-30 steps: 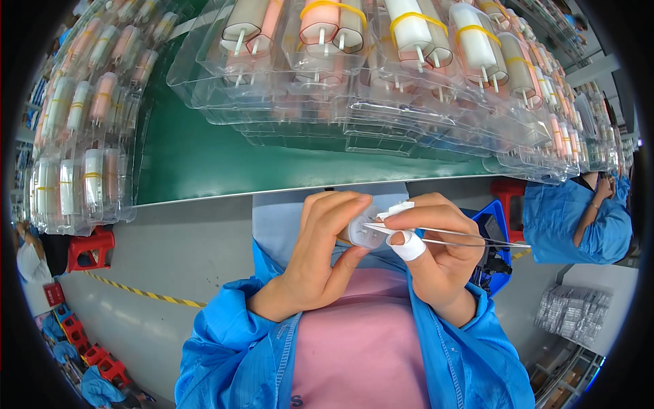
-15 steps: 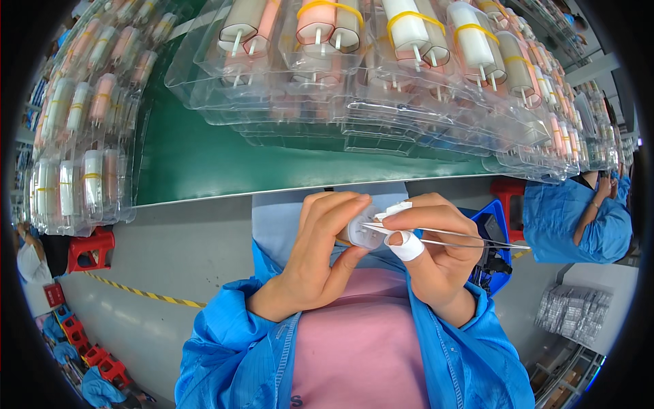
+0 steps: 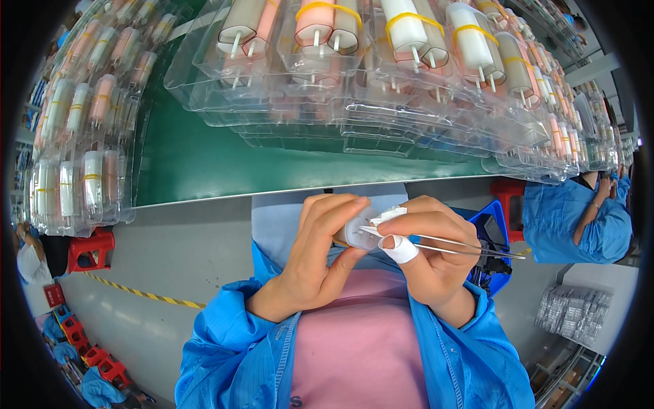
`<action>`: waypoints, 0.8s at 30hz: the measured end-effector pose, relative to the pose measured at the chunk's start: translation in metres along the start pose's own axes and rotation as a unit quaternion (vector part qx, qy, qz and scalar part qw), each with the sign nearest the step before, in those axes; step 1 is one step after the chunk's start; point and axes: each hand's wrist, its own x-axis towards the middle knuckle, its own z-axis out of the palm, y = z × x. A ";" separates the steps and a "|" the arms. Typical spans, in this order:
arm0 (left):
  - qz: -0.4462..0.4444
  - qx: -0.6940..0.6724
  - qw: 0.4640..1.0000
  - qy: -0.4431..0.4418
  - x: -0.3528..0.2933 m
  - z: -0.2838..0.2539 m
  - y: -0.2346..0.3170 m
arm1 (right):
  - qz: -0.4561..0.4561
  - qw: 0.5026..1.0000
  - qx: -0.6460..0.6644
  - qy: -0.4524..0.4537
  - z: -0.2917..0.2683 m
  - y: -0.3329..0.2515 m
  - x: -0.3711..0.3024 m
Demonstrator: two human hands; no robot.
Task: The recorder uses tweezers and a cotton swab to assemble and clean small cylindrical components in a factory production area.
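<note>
My left hand (image 3: 317, 255) grips a small white cylinder (image 3: 360, 232) close to my chest, fingers wrapped over its top. My right hand (image 3: 430, 255) holds thin metal tweezers (image 3: 449, 243) whose tips touch the end of the cylinder; the handles stick out to the right. White tape covers two right fingertips (image 3: 398, 249). Both sleeves are blue, over a pink apron (image 3: 357, 347).
Clear plastic trays (image 3: 381, 82) of white and pink cylinders with yellow bands are stacked on the green table (image 3: 197, 163) ahead, and more trays (image 3: 75, 157) stand at the left. Another person in blue (image 3: 579, 221) works at the right. Red stools (image 3: 88, 249) stand on the floor.
</note>
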 end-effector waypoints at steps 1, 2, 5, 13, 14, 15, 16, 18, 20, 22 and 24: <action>-0.005 -0.003 1.000 0.001 0.000 0.000 0.000 | -0.003 1.000 -0.001 -0.001 0.000 0.000 0.001; -0.006 -0.001 1.000 0.002 -0.001 0.000 0.001 | -0.006 1.000 -0.003 -0.003 -0.001 -0.001 0.002; -0.003 0.012 1.000 -0.013 0.000 -0.002 0.001 | -0.002 1.000 0.010 0.013 0.001 0.000 0.001; -0.002 0.003 1.000 0.003 0.000 -0.001 0.001 | -0.001 1.000 0.023 0.014 0.000 0.002 0.001; -0.001 0.003 1.000 0.003 0.001 -0.001 0.000 | -0.001 1.000 0.020 0.013 0.000 0.002 0.001; -0.001 0.002 1.000 0.003 0.001 -0.002 0.000 | -0.002 1.000 0.018 0.011 0.000 0.002 0.002; -0.001 0.002 1.000 0.003 0.002 -0.002 0.000 | 0.002 1.000 0.017 0.008 0.000 0.002 0.002; -0.010 0.002 1.000 0.003 0.001 -0.002 0.002 | 0.009 1.000 0.015 0.001 -0.001 0.002 0.002; -0.011 0.003 1.000 0.003 0.001 -0.002 0.001 | 0.008 1.000 0.011 -0.009 -0.001 0.001 0.004; -0.004 0.006 1.000 0.000 0.002 -0.002 0.000 | 0.011 1.000 0.007 -0.014 -0.001 0.002 0.005; -0.018 0.012 1.000 0.001 0.003 -0.002 0.002 | 0.019 1.000 0.004 -0.015 0.000 0.004 0.005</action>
